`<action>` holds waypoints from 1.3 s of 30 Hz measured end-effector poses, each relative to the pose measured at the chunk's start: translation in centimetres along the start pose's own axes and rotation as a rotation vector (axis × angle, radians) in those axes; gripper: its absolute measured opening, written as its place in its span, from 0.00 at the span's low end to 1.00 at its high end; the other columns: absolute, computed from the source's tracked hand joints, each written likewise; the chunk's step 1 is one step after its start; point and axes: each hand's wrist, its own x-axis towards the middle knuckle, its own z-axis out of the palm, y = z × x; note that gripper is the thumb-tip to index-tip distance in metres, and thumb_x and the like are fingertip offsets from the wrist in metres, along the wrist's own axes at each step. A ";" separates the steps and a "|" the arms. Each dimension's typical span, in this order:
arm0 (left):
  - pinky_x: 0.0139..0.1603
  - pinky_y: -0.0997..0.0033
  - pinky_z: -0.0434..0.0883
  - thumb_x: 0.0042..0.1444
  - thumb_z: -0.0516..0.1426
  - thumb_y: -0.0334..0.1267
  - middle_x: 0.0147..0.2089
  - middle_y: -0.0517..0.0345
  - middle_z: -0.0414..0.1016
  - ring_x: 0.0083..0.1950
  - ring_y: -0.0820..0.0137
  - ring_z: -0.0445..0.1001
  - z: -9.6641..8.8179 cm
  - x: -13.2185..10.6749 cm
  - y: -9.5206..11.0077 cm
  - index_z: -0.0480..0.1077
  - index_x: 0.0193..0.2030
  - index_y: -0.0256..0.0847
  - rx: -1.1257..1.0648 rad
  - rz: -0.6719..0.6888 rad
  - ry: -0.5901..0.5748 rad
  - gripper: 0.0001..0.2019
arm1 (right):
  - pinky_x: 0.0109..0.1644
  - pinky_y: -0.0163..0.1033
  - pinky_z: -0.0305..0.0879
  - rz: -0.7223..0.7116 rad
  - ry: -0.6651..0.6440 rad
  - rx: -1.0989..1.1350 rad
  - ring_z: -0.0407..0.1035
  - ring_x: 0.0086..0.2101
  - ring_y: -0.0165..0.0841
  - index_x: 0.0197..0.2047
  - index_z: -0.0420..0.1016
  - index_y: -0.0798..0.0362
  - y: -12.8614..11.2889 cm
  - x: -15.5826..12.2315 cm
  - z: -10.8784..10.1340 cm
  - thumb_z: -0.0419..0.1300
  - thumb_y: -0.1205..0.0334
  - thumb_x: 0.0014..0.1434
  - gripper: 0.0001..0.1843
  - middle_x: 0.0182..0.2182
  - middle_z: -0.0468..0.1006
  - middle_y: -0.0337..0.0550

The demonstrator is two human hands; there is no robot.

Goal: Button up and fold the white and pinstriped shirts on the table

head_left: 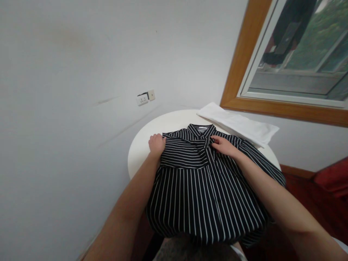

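Observation:
A black shirt with white stripes [190, 195] lies front up, collar away from me, its lower end hanging over the near edge of a round white table [144, 145]. Its left-side sleeve [182, 150] is folded across the chest, stripes running sideways, the cuff near the button front. My left hand [157, 144] is closed on the fold at the shirt's left edge, its fingertips partly hidden. Close to the button front, below the collar, my right hand [223, 145] pinches the cloth by the cuff. The other sleeve [263, 163] stretches out to the right over the table edge.
A folded white cloth [236, 123] lies at the table's back right, its end reaching past the edge. Behind the table is a white wall with a power socket [142, 99]. A wood-framed window [233, 79] is at the right, and red fabric [333, 177] shows beyond the table.

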 end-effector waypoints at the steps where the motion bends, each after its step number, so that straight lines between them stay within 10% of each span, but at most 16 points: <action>1: 0.48 0.59 0.67 0.62 0.49 0.46 0.47 0.42 0.72 0.52 0.53 0.69 0.0 0.0 0.0 0.69 0.44 0.37 -0.001 0.004 0.003 0.15 | 0.28 0.32 0.68 0.054 0.000 0.039 0.68 0.27 0.28 0.54 0.68 0.51 0.5 -0.3 -0.4 0.52 0.70 0.57 0.21 0.30 0.76 0.38; 6: 0.43 0.62 0.68 0.64 0.46 0.46 0.43 0.46 0.76 0.47 0.56 0.74 -0.2 0.3 0.3 0.66 0.46 0.39 -0.060 -0.021 -0.070 0.15 | 0.30 0.37 0.72 0.272 0.057 0.233 0.71 0.28 0.31 0.54 0.67 0.54 1.8 -1.2 -0.8 0.42 0.55 0.67 0.21 0.33 0.76 0.47; 11: 0.40 0.63 0.69 0.65 0.42 0.48 0.40 0.47 0.78 0.43 0.57 0.76 -0.7 0.2 0.7 0.63 0.51 0.41 -0.079 -0.046 -0.100 0.17 | 0.33 0.36 0.67 0.185 0.166 -0.284 0.72 0.33 0.35 0.45 0.73 0.53 1.8 -1.0 0.9 0.53 0.38 0.59 0.27 0.37 0.77 0.49; 26: 0.46 0.60 0.69 0.62 0.48 0.45 0.50 0.45 0.70 0.50 0.56 0.71 -1.9 0.1 0.3 0.65 0.49 0.42 -0.070 -0.009 -0.017 0.14 | 0.35 0.36 0.59 -0.026 0.336 -0.731 0.69 0.36 0.35 0.40 0.71 0.51 2.8 -0.7 3.2 0.49 0.49 0.66 0.16 0.40 0.75 0.45; 33: 0.59 0.60 0.64 0.61 0.50 0.40 0.49 0.50 0.70 0.55 0.61 0.67 -6.4 -0.8 2.2 0.69 0.48 0.41 -0.216 0.471 -0.064 0.13 | 0.37 0.36 0.59 -0.025 0.328 -0.767 0.70 0.37 0.35 0.40 0.72 0.51 3.1 -0.7 3.3 0.47 0.49 0.67 0.18 0.38 0.75 0.46; 39: 0.67 0.58 0.56 0.66 0.42 0.46 0.65 0.46 0.61 0.66 0.62 0.59 -4.2 -6.3 0.6 0.64 0.61 0.37 -0.212 0.647 -0.206 0.24 | 0.36 0.35 0.58 -0.044 0.307 -0.747 0.69 0.38 0.35 0.43 0.72 0.51 3.2 -0.7 3.1 0.49 0.47 0.66 0.18 0.40 0.75 0.45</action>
